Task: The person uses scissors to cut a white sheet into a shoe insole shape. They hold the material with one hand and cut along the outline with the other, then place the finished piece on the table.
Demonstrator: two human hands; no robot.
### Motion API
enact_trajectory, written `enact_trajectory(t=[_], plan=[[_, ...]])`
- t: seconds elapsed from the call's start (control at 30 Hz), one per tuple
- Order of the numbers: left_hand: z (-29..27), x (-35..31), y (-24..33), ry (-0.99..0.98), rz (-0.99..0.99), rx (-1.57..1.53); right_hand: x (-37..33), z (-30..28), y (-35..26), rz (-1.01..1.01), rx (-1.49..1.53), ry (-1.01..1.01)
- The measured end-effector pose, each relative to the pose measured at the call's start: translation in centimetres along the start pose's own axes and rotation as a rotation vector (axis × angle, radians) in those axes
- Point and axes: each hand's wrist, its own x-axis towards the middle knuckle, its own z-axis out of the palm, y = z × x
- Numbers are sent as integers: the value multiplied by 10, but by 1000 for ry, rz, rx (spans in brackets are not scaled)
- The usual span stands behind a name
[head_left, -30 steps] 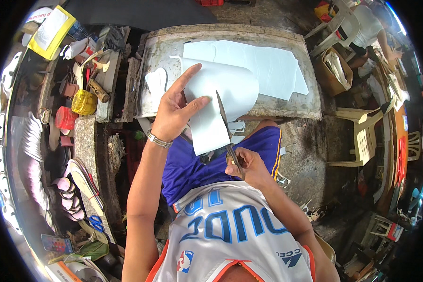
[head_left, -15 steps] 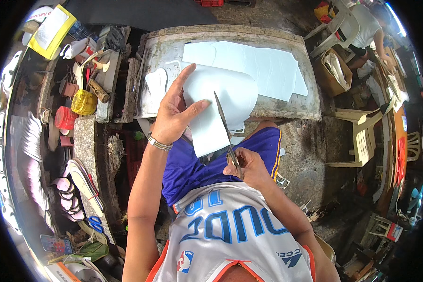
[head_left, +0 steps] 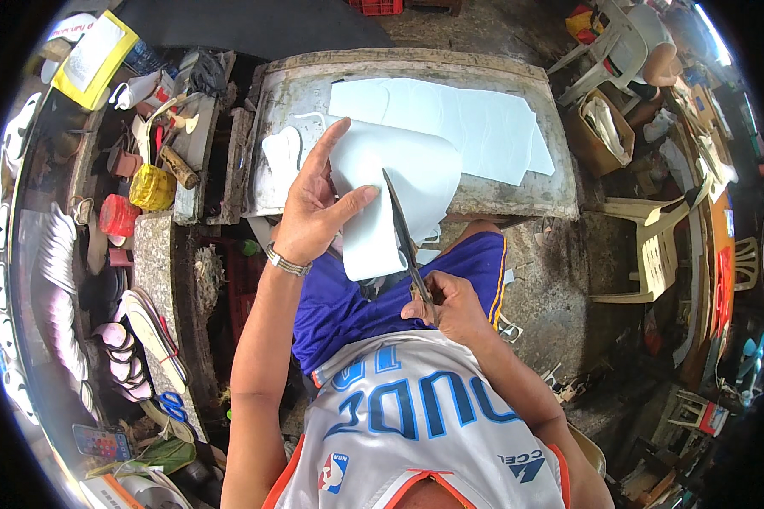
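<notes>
My left hand [head_left: 318,208] grips a pale white flexible sheet [head_left: 412,153], its thumb on top and the other fingers along the left edge or underneath. The sheet curves up over my lap and the near side of the low table. In my right hand [head_left: 452,307] are dark metal scissors [head_left: 406,233], their blades pointing away from me along the sheet's right part. The blades look nearly together, and the sheet's lower flap lies to their left. My right fingers are wrapped around the handles.
On the worn low table [head_left: 535,199] lie more white sheets [head_left: 475,127] and rounded white cut pieces [head_left: 282,151]. A cluttered bench with sandals [head_left: 154,335] and a phone [head_left: 102,441] stands left. To the right are a cardboard box [head_left: 607,127], a plastic chair [head_left: 654,246] and another person [head_left: 660,64].
The scissors have shifted slightly against the sheet, and the flap's lower right corner now looks rounded. My left hand is almost unmoved. The person at the far right has changed posture.
</notes>
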Motion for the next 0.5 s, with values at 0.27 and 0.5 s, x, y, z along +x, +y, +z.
enact_trajectory(t=[0.27, 0.5], plan=[[-10, 13, 7, 4, 7, -9, -3, -6, 0, 19, -21, 12], [-7, 4, 0, -60, -26, 11, 7, -8, 12, 14, 44, -31]])
